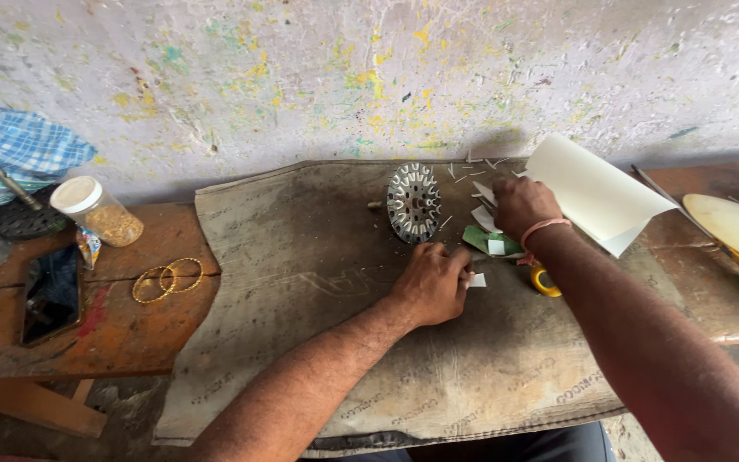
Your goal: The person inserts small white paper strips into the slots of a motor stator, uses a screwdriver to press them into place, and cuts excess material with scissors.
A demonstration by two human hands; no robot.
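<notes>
Left hand (431,287) curled on paper slip (477,280)

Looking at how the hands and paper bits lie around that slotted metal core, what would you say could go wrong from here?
1. The slotted metal core stands on edge, unsupported; a nudge from the left hand might tip or roll it.
2. Small white paper pieces lie loose under the right hand; a sweep could scatter them.
3. The yellow-handled scissors lie close by the right forearm and could be knocked or catch the skin.

plastic jar (96,210), gold bangles (167,279), checked cloth (14,147)
</notes>
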